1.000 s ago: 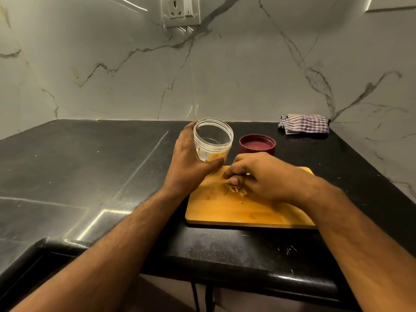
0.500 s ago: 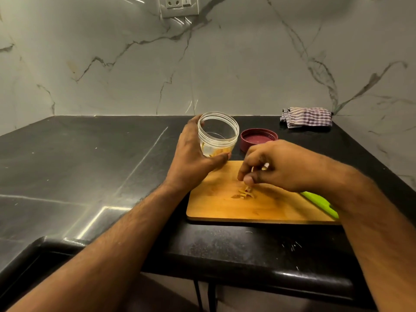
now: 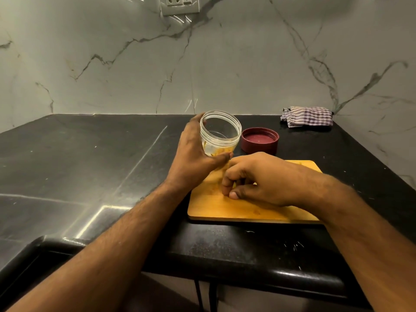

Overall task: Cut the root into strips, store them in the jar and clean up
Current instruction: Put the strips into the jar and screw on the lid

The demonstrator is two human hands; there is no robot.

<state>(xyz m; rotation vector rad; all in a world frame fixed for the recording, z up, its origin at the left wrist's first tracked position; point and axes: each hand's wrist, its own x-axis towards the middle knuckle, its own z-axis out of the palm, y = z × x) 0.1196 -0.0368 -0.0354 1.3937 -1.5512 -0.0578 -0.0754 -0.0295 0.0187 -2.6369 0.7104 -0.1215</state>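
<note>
A clear plastic jar with yellow root strips in its bottom is tilted toward me at the far left corner of the wooden cutting board. My left hand grips the jar from the left side. My right hand is down on the board just in front of the jar, fingertips and thumb pinched together; whatever strips lie under them are hidden by the fingers. The jar's dark red lid lies upside down on the counter right of the jar.
A folded checked cloth lies at the back right corner against the marble wall. The black counter stretches left. A wall socket sits above. Small white specks lie near the counter's front edge.
My right hand dropped back onto the board and pinched its fingers together; the loose strips and the green knife handle seen half a second ago are now hidden under hand and forearm. The jar stays held.
</note>
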